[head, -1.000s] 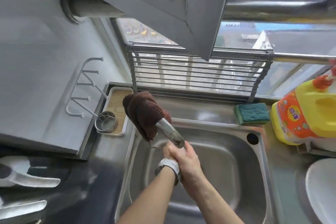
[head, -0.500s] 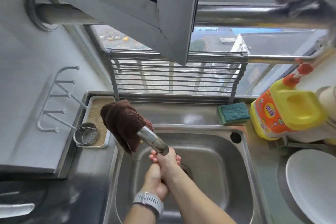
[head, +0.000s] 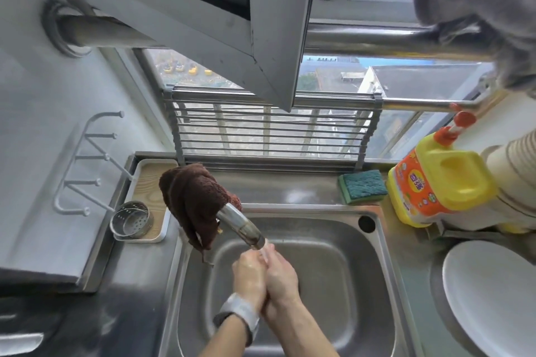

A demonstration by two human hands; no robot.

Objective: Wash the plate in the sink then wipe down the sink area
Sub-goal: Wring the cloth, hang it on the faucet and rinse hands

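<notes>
Step in hand, by appearance: rinsing hands under the faucet [head: 242,224]. Left hand [head: 249,277] and right hand [head: 280,278] pressed together over the sink [head: 327,243], fingers relaxed, gripping nothing. Plate [head: 490,295] lying on the tabletop right of the basin, untouched. Brown cloth [head: 197,200] draped over the faucet neck. Keep both hands low in the stream to limit splashing; reach for plate and sponge [head: 362,186] next.

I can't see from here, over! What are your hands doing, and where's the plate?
Left hand and right hand pressed together under the tap, holding nothing. Plate on counter right of sink. Brown cloth draped over tap.
</notes>
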